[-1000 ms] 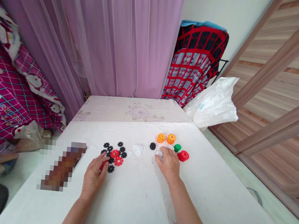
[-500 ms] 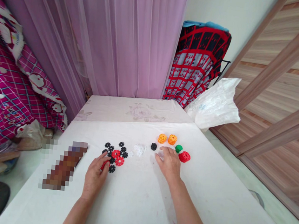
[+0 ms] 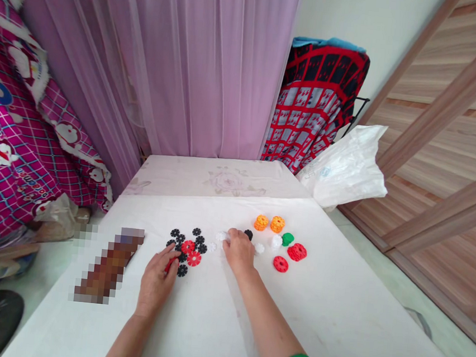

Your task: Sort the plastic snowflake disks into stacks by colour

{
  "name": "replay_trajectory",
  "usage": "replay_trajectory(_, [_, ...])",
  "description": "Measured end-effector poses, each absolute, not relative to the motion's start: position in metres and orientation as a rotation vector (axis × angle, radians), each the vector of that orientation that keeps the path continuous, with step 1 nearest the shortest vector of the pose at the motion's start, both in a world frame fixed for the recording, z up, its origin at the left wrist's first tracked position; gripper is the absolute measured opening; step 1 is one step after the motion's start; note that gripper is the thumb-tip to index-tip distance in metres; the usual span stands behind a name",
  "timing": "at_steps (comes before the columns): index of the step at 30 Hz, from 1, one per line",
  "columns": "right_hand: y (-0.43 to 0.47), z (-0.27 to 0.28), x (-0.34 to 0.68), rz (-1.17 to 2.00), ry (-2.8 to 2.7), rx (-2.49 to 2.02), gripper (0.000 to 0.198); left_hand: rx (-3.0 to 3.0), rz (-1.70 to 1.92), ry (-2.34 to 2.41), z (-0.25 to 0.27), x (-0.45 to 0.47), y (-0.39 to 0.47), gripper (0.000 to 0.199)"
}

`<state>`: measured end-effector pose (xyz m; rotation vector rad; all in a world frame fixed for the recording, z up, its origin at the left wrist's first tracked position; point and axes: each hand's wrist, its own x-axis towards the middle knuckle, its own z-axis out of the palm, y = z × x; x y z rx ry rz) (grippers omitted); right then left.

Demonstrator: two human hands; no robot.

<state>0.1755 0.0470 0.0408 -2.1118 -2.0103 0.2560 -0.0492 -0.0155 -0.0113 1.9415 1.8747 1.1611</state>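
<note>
Head view: right hand (image 3: 239,253) fingers on white discs (image 3: 220,236).

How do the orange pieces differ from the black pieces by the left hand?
The orange pieces stand in two short stacks, side by side, while the black pieces lie flat and scattered as single discs. The orange ones sit beyond the right hand, untouched; the black ones lie at the left hand, mixed with red discs. Both are notched, flower-shaped discs on the white table.
</note>
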Motion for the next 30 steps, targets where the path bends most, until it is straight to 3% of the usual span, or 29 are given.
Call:
replay_trajectory(11, [0.032,0.041,0.193,0.314,-1.845,-2.025,0.032,1.930,1.194,1.876,-0.014,-0.049,-0.015,0.029])
replay_trajectory(19, [0.018,0.058,0.259,0.189,-1.679,-2.110,0.019,1.934,1.183,1.869,-0.013,-0.049,-0.016,0.028])
replay_trajectory(30, [0.016,0.066,0.262,0.257,-1.778,-2.181,0.020,1.914,1.171,1.877,-0.013,-0.049,-0.016,0.029])
